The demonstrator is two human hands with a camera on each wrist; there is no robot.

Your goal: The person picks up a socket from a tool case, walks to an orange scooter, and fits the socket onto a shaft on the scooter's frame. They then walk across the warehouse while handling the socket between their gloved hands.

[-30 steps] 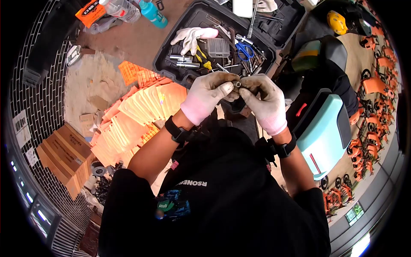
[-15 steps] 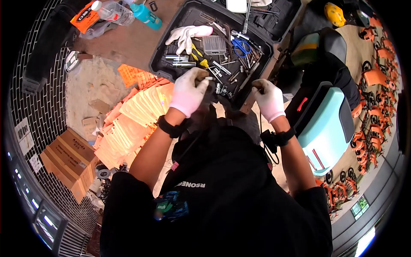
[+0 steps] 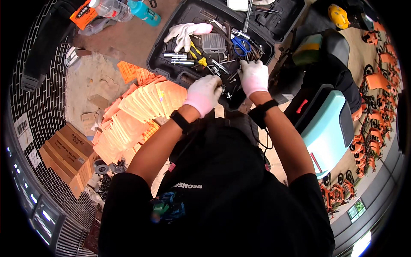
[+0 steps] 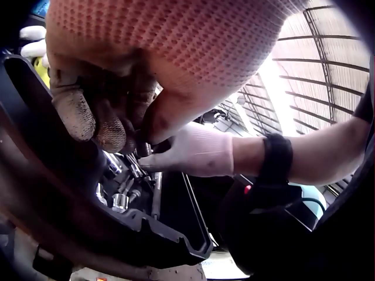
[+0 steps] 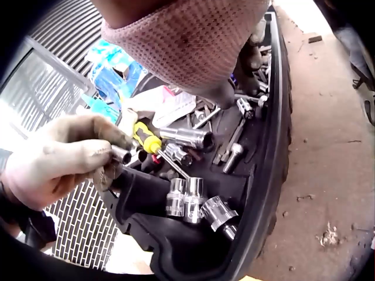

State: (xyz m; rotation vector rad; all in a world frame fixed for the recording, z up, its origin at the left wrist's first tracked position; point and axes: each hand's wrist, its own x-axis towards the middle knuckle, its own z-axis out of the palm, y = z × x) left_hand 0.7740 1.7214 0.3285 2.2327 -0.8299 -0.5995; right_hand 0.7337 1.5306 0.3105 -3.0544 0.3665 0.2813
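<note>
In the head view my gloved left hand (image 3: 205, 94) is over the near edge of the black tool case (image 5: 272, 170). Thumb and fingers pinch a small metal socket (image 5: 121, 155), its hollow end showing in the right wrist view. My gloved right hand (image 3: 254, 77) reaches down among the tools at the right of the case, fingers bent; I cannot tell whether they grip anything. Several shiny sockets (image 5: 194, 202) stand in the case's near corner. A yellow-and-black screwdriver (image 5: 146, 137), blue-handled scissors (image 3: 241, 46), a clear plastic box (image 3: 213, 43) and a spare white glove (image 3: 186, 34) lie inside.
Left of the case spreads a stack of orange sheets (image 3: 141, 103), with a cardboard carton (image 3: 70, 154) beyond. A teal bottle (image 3: 144, 13) and a clear bottle (image 3: 112, 9) are at the upper left. A pale turquoise body panel (image 3: 325, 132) is close on the right.
The hands, together a second ago, have parted. My right hand has moved up into the case, while the left came away with the socket and then shifted slightly right and down.
</note>
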